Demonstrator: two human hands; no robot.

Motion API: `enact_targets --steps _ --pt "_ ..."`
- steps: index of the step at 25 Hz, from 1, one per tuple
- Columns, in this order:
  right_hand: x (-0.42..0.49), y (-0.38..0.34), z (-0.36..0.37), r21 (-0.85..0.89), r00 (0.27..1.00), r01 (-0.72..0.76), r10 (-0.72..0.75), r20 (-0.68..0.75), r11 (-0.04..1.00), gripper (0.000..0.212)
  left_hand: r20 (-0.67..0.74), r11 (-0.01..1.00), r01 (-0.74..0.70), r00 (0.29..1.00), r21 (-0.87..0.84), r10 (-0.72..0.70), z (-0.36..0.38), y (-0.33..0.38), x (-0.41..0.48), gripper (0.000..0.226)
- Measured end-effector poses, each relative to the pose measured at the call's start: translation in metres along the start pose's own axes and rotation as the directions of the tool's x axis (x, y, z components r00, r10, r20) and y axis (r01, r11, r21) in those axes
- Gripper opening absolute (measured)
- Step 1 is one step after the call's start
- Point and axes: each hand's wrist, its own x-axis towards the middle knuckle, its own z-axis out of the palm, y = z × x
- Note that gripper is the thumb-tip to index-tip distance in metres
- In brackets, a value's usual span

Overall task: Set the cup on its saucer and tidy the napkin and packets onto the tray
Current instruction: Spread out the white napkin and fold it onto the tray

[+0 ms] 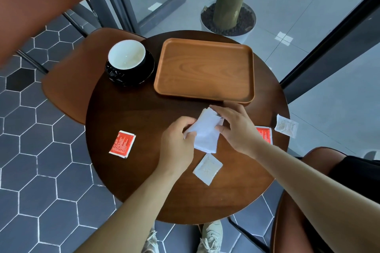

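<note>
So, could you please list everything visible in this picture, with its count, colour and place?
table: 1, dark brown, centre
tray: 1, light wood, table's far right
saucer: 1, black, table's far left
cup: 1, black outside, white inside, on the saucer
napkin: 1, white, table centre
red packets: 2, one left, one right partly hidden
white packets: 2, one near front edge, one at right edge
chairs: at least 2, brown, around the table
plant pot: 1, white, behind the table
shoes: 2, pale, below the table
left hand: 1, pinches the napkin
right hand: 1, pinches the napkin
</note>
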Motion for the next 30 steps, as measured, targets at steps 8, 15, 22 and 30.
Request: enact_targets --steps 8,15,22,30 --pt "-0.015 -0.012 -0.034 0.326 0.995 -0.099 0.094 0.031 0.940 0.016 -0.148 0.957 -0.059 0.989 -0.283 0.017 -0.024 0.019 0.011 0.032" --pt "-0.024 -0.044 -0.031 0.799 0.966 -0.114 0.255 -0.051 0.590 0.009 0.229 0.706 0.307 0.951 -0.638 -0.207 -0.019 0.017 0.005 0.040" --pt "-0.023 -0.063 -0.012 0.763 0.953 -0.181 0.303 -0.021 0.621 0.015 0.005 0.903 0.084 0.996 -0.421 -0.090 -0.039 0.002 0.012 0.040" --pt "-0.009 -0.100 0.004 0.263 0.941 -0.202 0.261 -0.215 0.943 0.011 -0.059 0.992 -0.084 0.995 -0.092 0.079 -0.071 -0.018 0.041 0.037"
